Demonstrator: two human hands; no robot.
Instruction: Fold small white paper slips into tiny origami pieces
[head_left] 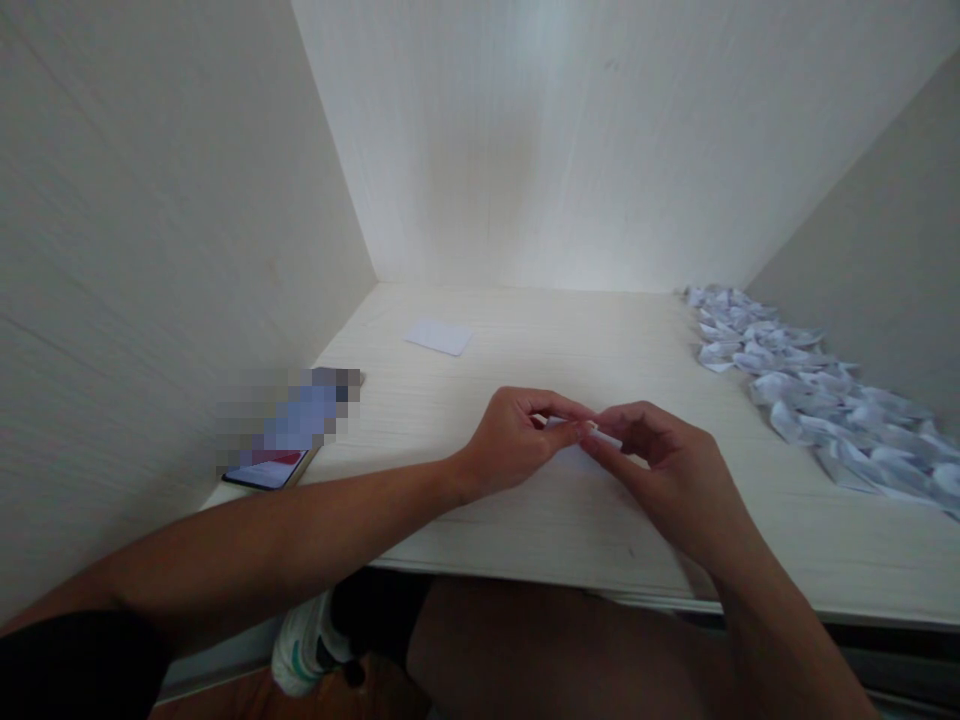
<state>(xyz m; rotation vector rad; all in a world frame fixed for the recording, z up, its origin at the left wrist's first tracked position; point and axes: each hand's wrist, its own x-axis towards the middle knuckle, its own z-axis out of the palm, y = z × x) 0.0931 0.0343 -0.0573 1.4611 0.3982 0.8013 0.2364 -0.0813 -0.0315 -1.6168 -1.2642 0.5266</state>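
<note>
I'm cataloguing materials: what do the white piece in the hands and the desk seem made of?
White piece: probably matte paper; it looks thin and shows no shine. Desk: perhaps wood-look laminate, dull finish, given its fine pale streaks.

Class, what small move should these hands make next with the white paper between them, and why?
Probably steady the white paper in the left hand and press along it with the right hand, since both hands pinch it, close together.
</note>
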